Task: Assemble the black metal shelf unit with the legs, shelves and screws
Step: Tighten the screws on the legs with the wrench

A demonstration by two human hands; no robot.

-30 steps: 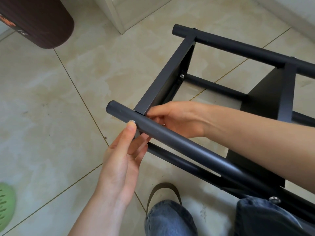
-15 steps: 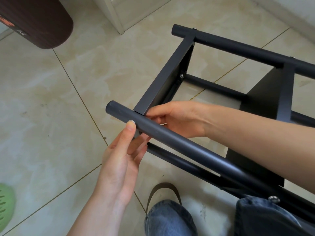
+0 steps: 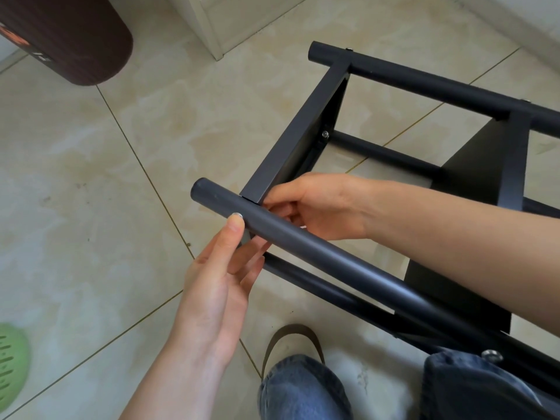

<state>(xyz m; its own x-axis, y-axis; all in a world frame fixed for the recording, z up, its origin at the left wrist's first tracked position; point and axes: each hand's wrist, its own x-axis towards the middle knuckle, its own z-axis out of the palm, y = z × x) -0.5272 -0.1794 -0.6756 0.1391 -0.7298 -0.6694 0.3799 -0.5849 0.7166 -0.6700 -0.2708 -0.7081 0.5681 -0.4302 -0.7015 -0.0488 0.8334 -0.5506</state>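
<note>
Four legs and at least two shelves already hang together here, so the shelf unit (image 3: 394, 177) is mostly built and lying on its side across the tile floor (image 3: 91, 207), its near end up by the person's knees. The near leg (image 3: 303, 241) runs diagonally from upper left to lower right, and the end shelf (image 3: 291, 137) butts against it near its capped tip.

The right hand (image 3: 318, 207) reaches inside the frame, fingers curled at that joint. It looks like it's pinching something small behind the leg, maybe a nut, but I can't really tell. The left hand (image 3: 218, 286) sits on the outside, thumb pressing on a screw head (image 3: 238, 215) in the leg, other fingers loosely spread beneath.

What could go wrong, I reckon: the screw is only held by thumb pressure, so if the shelf hole and leg hole drift apart, it cross-threads or drops out. And any small part slipping from those hidden fingers would roll off across the tiles.
</note>
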